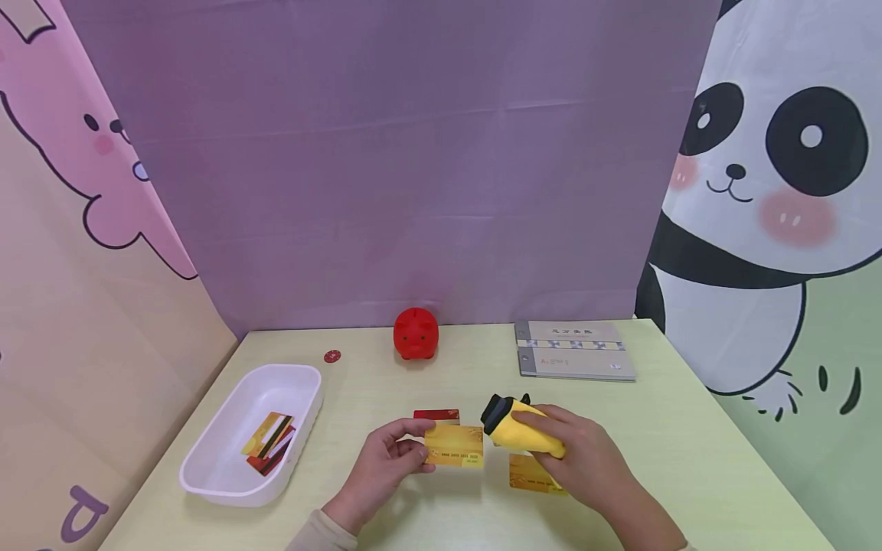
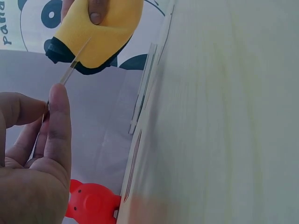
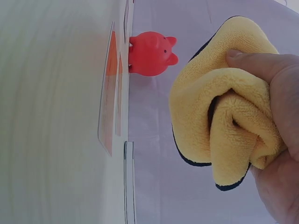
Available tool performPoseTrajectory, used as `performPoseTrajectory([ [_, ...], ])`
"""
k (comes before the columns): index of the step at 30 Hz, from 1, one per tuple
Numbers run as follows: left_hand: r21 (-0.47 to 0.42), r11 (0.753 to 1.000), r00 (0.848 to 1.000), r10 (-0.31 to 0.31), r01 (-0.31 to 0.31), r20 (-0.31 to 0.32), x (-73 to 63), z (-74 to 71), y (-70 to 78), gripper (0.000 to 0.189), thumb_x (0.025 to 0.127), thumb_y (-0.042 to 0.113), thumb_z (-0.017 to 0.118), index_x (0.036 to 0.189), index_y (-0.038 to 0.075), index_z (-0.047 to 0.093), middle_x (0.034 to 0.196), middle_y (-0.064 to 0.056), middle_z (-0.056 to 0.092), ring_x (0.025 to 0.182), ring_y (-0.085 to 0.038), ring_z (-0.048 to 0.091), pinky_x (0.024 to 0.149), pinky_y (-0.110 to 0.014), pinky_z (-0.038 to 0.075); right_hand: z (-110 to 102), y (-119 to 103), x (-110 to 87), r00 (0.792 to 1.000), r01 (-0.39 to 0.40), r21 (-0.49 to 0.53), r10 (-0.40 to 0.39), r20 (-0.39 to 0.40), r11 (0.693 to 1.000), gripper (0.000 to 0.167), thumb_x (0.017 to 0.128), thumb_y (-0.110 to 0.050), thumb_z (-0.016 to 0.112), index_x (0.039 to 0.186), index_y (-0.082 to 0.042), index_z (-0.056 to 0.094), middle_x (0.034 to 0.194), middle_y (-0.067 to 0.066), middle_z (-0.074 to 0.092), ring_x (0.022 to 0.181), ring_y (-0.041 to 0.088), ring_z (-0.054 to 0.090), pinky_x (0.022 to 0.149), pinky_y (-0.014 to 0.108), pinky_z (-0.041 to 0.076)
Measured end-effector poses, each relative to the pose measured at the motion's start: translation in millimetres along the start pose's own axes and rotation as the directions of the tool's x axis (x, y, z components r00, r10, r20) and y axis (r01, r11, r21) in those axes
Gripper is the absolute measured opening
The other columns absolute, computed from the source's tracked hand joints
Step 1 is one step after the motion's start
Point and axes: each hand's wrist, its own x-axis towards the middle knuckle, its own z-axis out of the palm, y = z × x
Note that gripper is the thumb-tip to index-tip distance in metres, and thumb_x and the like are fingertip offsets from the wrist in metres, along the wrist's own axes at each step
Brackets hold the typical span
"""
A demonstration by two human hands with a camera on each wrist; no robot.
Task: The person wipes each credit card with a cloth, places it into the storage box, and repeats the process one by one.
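Observation:
My left hand pinches a gold bank card by its left edge, held above the table with its printed face up toward the head camera. The left wrist view shows that card edge-on between thumb and fingers. In my right hand is a bunched yellow cloth with black edging, just right of the card; its folds fill much of the right wrist view, where the cloth is gripped by thumb and fingers. Another gold card lies on the table below the right hand. Behind the held card lies a red card, partly covered.
A white plastic basin at the left contains several cards. Toward the back stand a red piggy bank and, flat on the table, a small red disc. A grey album-like book lies at the back right.

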Motion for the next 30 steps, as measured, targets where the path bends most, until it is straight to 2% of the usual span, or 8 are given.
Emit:
performPoseTrajectory([
  [6,0.038,0.999,1.000,-0.008,0.008,-0.020,-0.3,-0.1,0.7,0.039,0.098,-0.013,0.057,0.132,0.001,0.068,0.134,-0.017,0.060,0.103,-0.025,0.063,0.087,-0.043,0.064,-1.5,-0.2,0.0,1.000,0.006,0.008,-0.006,-0.011,1.000,0.059,0.073,-0.008,0.095,0.125,-0.032,0.077,0.119,-0.001,0.073,0.097,0.021,0.073,0.081,0.041,0.064],
  [9,0.077,0.997,1.000,-0.002,0.004,-0.031,-0.6,-0.2,1.4,0.043,0.095,-0.015,0.058,0.132,0.004,0.069,0.130,-0.017,0.062,0.106,-0.028,0.062,0.085,-0.041,0.065,-1.4,0.7,0.2,1.000,0.017,0.008,-0.017,-0.020,1.000,0.060,0.073,-0.008,0.095,0.125,-0.032,0.077,0.118,-0.003,0.073,0.097,0.020,0.073,0.080,0.039,0.064],
  [12,0.096,0.995,0.999,0.004,0.000,-0.051,-0.7,-0.7,2.2,0.039,0.094,-0.009,0.067,0.130,0.004,0.071,0.126,-0.016,0.065,0.106,-0.028,0.062,0.084,-0.039,0.065,-1.1,1.2,0.3,0.999,0.021,0.009,-0.021,-0.024,1.000,0.060,0.073,-0.008,0.094,0.125,-0.032,0.077,0.118,-0.003,0.073,0.096,0.019,0.073,0.080,0.039,0.064],
  [16,0.078,0.997,0.997,0.006,0.000,-0.078,-0.2,-1.9,1.9,0.032,0.094,0.003,0.077,0.126,0.000,0.071,0.115,-0.015,0.068,0.102,-0.026,0.064,0.083,-0.038,0.065,-0.6,1.4,0.2,0.999,0.022,0.013,-0.022,-0.027,1.000,0.060,0.073,-0.007,0.094,0.125,-0.032,0.076,0.118,-0.003,0.073,0.096,0.019,0.073,0.080,0.039,0.064],
  [19,0.064,0.998,0.996,0.019,-0.013,-0.092,0.5,-2.5,0.8,0.028,0.095,0.011,0.079,0.119,-0.001,0.071,0.107,-0.014,0.068,0.098,-0.026,0.065,0.082,-0.041,0.065,0.1,1.6,-0.1,1.000,0.013,0.009,-0.013,-0.019,1.000,0.060,0.074,-0.008,0.094,0.125,-0.032,0.076,0.118,-0.003,0.073,0.096,0.019,0.073,0.080,0.040,0.064],
  [23,0.054,0.999,0.994,0.015,-0.010,-0.104,1.3,-2.6,1.1,0.023,0.097,0.015,0.077,0.112,0.000,0.068,0.106,-0.013,0.066,0.096,-0.026,0.065,0.081,-0.039,0.065,0.9,1.6,-0.4,1.000,-0.003,0.011,0.004,-0.007,1.000,0.059,0.074,-0.008,0.094,0.125,-0.032,0.076,0.119,-0.003,0.073,0.097,0.020,0.073,0.081,0.040,0.064],
  [27,0.039,0.999,0.995,-0.004,0.008,-0.097,1.4,-2.9,2.0,0.023,0.101,0.014,0.072,0.117,0.000,0.063,0.112,-0.014,0.064,0.096,-0.024,0.065,0.078,-0.030,0.063,0.8,0.2,-0.5,1.000,-0.019,0.015,0.019,0.003,1.000,0.059,0.074,-0.008,0.094,0.125,-0.032,0.077,0.120,-0.002,0.073,0.099,0.022,0.073,0.081,0.041,0.064],
  [30,0.021,1.000,0.996,-0.008,0.010,-0.090,1.3,-2.8,1.7,0.027,0.103,0.010,0.068,0.127,0.002,0.059,0.112,-0.014,0.061,0.096,-0.023,0.064,0.075,-0.028,0.062,0.3,-0.7,-0.3,1.000,-0.022,0.014,0.022,0.005,1.000,0.059,0.074,-0.008,0.094,0.125,-0.032,0.077,0.120,-0.001,0.073,0.099,0.022,0.073,0.081,0.042,0.064],
])
